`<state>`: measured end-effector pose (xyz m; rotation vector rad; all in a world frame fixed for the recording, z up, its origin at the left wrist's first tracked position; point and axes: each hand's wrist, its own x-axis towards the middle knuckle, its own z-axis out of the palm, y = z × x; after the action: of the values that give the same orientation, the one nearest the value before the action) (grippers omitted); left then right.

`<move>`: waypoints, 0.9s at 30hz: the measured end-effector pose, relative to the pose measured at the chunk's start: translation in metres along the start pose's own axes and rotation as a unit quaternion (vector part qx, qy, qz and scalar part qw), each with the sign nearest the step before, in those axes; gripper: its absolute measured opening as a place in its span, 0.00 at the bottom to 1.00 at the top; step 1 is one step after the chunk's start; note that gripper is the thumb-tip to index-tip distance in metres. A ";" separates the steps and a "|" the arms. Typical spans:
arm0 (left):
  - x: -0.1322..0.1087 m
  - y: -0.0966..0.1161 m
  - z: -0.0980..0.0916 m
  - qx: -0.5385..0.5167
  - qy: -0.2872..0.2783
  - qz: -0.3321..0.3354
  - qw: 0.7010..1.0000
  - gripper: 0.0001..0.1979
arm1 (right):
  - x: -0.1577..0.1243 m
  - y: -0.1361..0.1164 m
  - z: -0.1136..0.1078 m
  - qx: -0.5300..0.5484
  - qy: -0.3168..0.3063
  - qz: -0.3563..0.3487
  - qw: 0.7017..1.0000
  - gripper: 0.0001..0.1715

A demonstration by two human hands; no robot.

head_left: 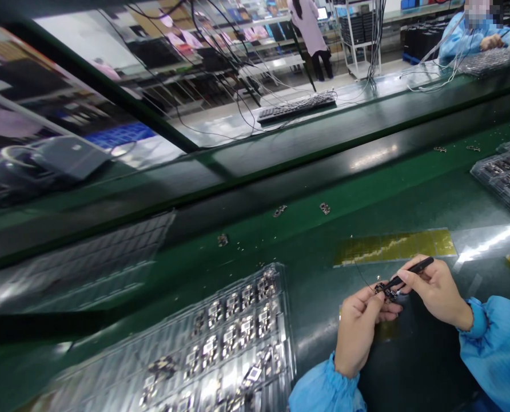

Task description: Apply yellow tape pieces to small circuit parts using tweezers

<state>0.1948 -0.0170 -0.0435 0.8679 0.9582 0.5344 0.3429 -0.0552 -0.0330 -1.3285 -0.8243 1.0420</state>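
Note:
My left hand (pixel 360 326) is closed, thumb and fingers pinching a small dark electronic part (pixel 391 294) with metal bits. A thin dark wire (pixel 361 270) appears to run up and away from that part. In my right hand (pixel 439 292) is a slim black pen-shaped tool (pixel 420 266), its lower end pointing down at the part. Whether the tip touches the part is too small to tell. Behind the hands, a strip of yellow film (pixel 401 245) lies on the green work surface (pixel 319 286).
To the left stands a clear plastic tray (pixel 287 326) holding several small electronic parts; another tray (pixel 480 166) is at the far right. Loose parts (pixel 325 208) lie along the green surface. Beyond a raised ledge are a keyboard (pixel 298 107), cables and a co-worker in blue (pixel 450 43).

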 end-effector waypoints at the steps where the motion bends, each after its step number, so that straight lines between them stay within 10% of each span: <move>1: 0.000 0.000 -0.001 0.004 -0.004 0.002 1.000 0.18 | 0.000 0.000 0.000 0.002 0.000 -0.001 1.000 0.14; 16: -0.007 0.004 0.005 -0.002 -0.008 0.038 0.999 0.21 | -0.019 -0.006 -0.013 -0.237 -0.009 -0.274 0.932 0.08; 23: 0.003 0.025 0.003 0.007 0.039 0.033 0.999 0.17 | -0.012 -0.008 -0.026 -0.201 0.076 -0.239 0.947 0.08; 27: 0.047 0.066 -0.010 0.091 0.093 0.052 0.990 0.13 | -0.010 -0.008 -0.029 -0.188 0.118 -0.242 0.944 0.10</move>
<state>0.2082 0.0582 -0.0145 1.0485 1.1498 0.6327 0.3674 -0.0743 -0.0269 -1.4302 -1.1297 0.3381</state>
